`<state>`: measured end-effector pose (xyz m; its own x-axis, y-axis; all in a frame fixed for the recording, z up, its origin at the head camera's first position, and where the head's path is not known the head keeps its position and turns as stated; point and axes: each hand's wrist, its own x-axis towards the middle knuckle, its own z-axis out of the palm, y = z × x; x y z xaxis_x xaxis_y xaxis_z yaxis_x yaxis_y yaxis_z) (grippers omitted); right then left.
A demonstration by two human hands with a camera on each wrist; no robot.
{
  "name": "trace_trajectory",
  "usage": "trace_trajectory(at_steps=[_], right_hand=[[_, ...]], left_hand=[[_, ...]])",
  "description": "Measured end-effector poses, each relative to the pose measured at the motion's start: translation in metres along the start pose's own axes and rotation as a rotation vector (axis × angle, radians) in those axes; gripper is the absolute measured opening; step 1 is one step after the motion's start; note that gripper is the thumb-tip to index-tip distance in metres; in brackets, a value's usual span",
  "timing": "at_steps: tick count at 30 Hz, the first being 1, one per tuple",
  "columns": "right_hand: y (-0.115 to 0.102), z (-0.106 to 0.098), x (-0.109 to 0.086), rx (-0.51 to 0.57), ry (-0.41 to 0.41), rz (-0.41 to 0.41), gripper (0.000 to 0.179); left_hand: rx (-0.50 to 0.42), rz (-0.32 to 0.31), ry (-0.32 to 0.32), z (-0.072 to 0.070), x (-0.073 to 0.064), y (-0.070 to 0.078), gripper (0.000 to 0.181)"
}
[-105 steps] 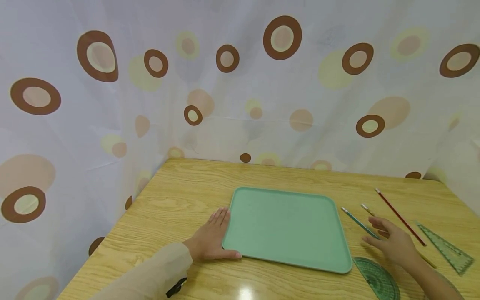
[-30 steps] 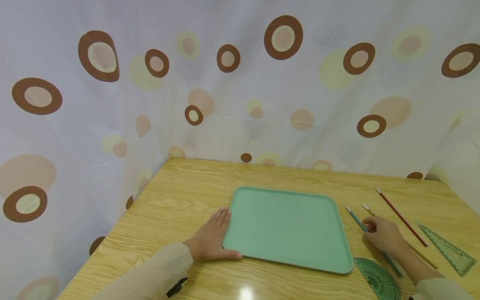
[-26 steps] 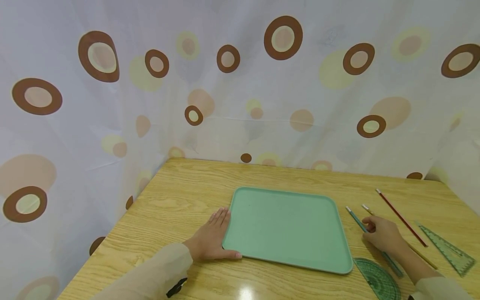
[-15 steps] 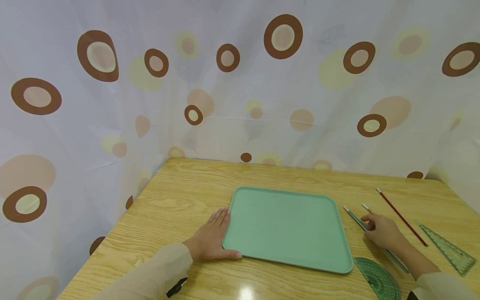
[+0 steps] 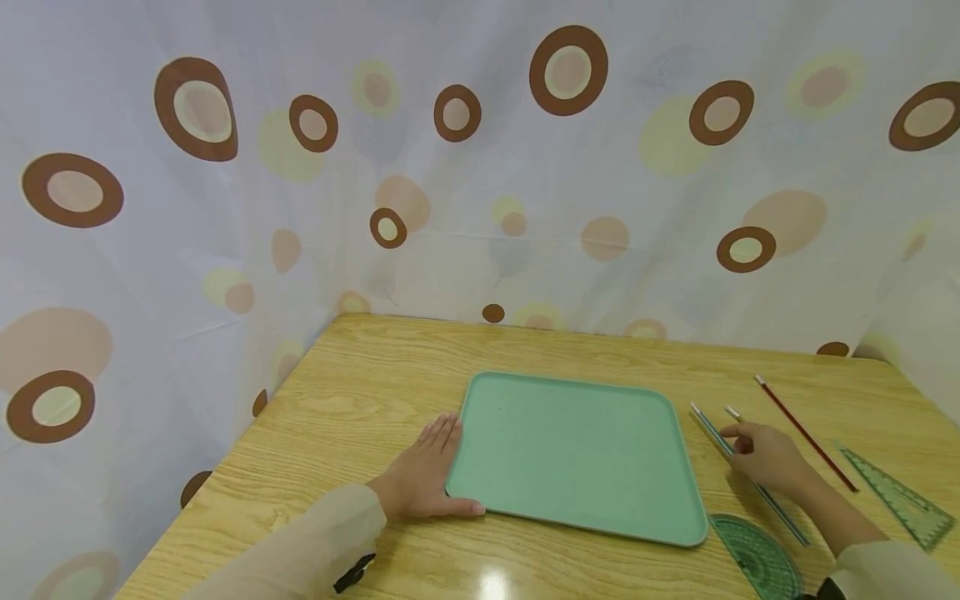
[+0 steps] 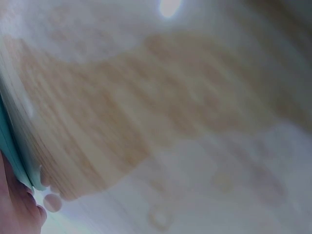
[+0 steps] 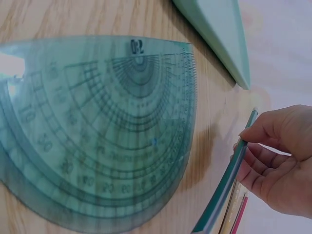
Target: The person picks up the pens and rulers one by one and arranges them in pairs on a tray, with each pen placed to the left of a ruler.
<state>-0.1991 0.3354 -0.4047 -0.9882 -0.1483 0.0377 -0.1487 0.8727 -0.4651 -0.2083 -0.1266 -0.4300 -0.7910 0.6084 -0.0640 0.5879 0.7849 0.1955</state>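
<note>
My left hand (image 5: pixel 423 475) lies flat with straight fingers along the left edge of the pale green tray (image 5: pixel 570 458), its thumb at the front rim. In the left wrist view, part of that hand (image 6: pixel 19 209) shows at the lower left beside the tray. To the right of the tray, my right hand (image 5: pixel 768 458) pinches a teal pencil (image 5: pixel 780 512) between thumb and fingers. The right wrist view shows the teal pencil (image 7: pixel 226 180) slanting up through the fingertips, over the table. A gold pencil (image 5: pixel 735 413) lies partly hidden behind the right hand.
A green protractor (image 5: pixel 753 554) lies at the tray's front right corner. Farther right are a red pencil (image 5: pixel 806 433) and a green set square (image 5: pixel 896 496). A patterned curtain (image 5: pixel 480 183) stands behind the wooden table (image 5: pixel 397 358).
Since the oldest frame, my right hand's fingers have come together on the teal pencil, which has shifted and turned slightly. The left hand and the tray have stayed in place.
</note>
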Motion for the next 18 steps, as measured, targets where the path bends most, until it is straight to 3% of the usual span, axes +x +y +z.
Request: trace_trajectory(at_steps=[10,18], right_hand=[[-0.007,-0.004,-0.001,0.045,0.015,0.016,0.035],[-0.011,-0.004,-0.003,0.181,-0.019,0.054,0.038]], left_hand=[[-0.01,0.003,0.0,-0.002,-0.001,0.001,0.113],[-0.019,-0.002,0.002,-0.001,-0.001,0.001,0.113]])
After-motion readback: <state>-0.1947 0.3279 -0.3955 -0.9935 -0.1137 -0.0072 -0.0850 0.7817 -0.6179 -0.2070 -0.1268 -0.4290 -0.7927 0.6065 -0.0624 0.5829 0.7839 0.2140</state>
